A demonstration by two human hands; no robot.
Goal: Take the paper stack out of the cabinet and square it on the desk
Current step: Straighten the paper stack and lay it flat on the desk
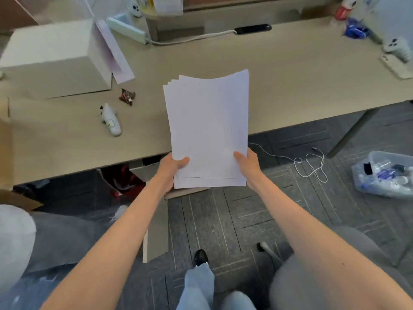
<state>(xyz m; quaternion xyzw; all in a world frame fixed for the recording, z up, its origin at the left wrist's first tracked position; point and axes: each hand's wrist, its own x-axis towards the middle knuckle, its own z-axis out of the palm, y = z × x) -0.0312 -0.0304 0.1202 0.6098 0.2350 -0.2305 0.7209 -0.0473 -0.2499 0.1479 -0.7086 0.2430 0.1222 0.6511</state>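
Observation:
A stack of white paper hangs in the air in front of me, its far half over the front edge of the beige desk. The sheets are fanned out of line at the top left corner and at the bottom. My left hand grips the stack's lower left edge, thumb on top. My right hand grips the lower right edge the same way. Below my left hand an open cabinet door stands under the desk; the cabinet's inside is mostly hidden.
On the desk lie a white controller, a small dark clip, a white box at the left, a power strip and another controller far right. A white cable and a plastic bin lie on the floor at the right.

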